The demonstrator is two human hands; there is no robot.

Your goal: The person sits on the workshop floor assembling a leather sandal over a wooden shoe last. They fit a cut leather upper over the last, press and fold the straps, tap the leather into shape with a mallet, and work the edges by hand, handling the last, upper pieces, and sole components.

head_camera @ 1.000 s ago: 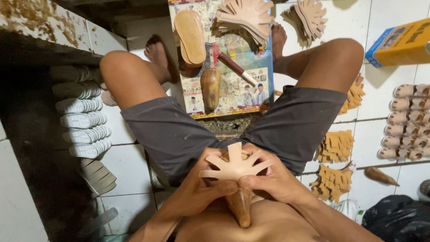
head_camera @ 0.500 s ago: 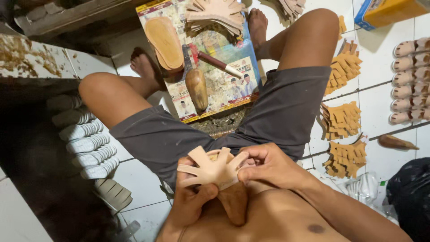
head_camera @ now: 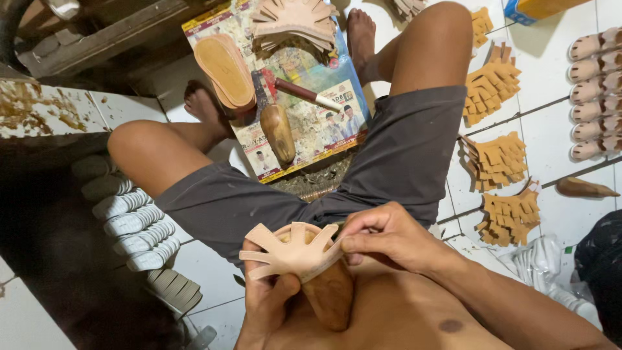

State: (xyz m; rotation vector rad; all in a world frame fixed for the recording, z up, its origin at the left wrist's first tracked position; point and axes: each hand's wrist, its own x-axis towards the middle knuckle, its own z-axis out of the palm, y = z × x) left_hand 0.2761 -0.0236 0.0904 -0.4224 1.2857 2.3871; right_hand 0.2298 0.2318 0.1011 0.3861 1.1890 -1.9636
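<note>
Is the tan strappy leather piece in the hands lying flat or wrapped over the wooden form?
Wrapped over. The leather piece curves across the wooden form, pinched by the right hand and left hand.

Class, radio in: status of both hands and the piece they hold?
Left hand and right hand both grip tan slotted upper. Upper sits over wooden last. Nothing blocking.

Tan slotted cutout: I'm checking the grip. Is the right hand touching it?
Touching. The head view shows the right hand pinching the edge of the tan slotted cutout between thumb and fingers.
</note>
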